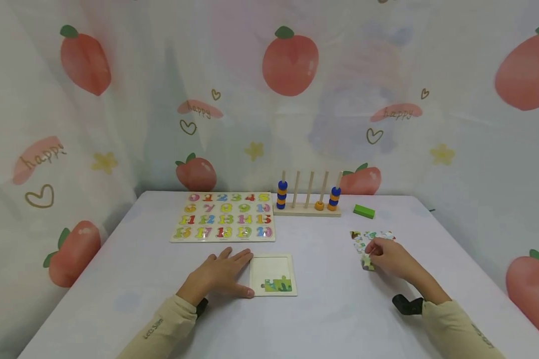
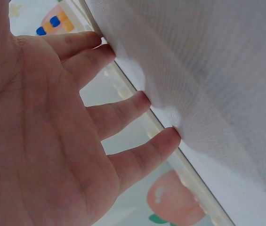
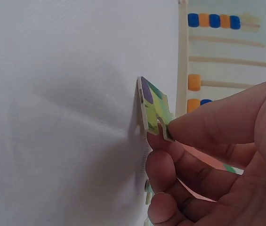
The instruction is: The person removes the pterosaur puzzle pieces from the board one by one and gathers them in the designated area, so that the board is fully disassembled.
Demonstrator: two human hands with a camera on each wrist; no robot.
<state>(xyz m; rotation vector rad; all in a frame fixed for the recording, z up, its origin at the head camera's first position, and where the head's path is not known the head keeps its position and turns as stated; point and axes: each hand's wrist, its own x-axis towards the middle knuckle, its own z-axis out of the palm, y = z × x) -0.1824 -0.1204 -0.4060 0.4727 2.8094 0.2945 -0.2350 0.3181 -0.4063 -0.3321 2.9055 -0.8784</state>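
Between thumb and fingers my right hand (image 1: 390, 257) pinches a green jigsaw piece (image 3: 155, 106), tilted up at the table surface in the right wrist view. Just behind that hand lie several loose jigsaw pieces (image 1: 359, 242), partly covered by it. My left hand (image 1: 222, 274) rests flat with fingers spread, its fingertips and thumb at the left edge of a square puzzle frame (image 1: 269, 264). Joined green pieces (image 1: 278, 284) sit in the frame's lower right part. In the left wrist view the left hand's fingers (image 2: 137, 162) are straight and touch the white cloth.
A number board (image 1: 222, 217) lies at the back left. Beside it stands a wooden bead rack (image 1: 307, 211) with blue and orange beads on upright pegs. A green block (image 1: 364, 211) is to its right. Behind the table (image 1: 332, 319) hangs a peach-printed cloth (image 1: 233, 65).
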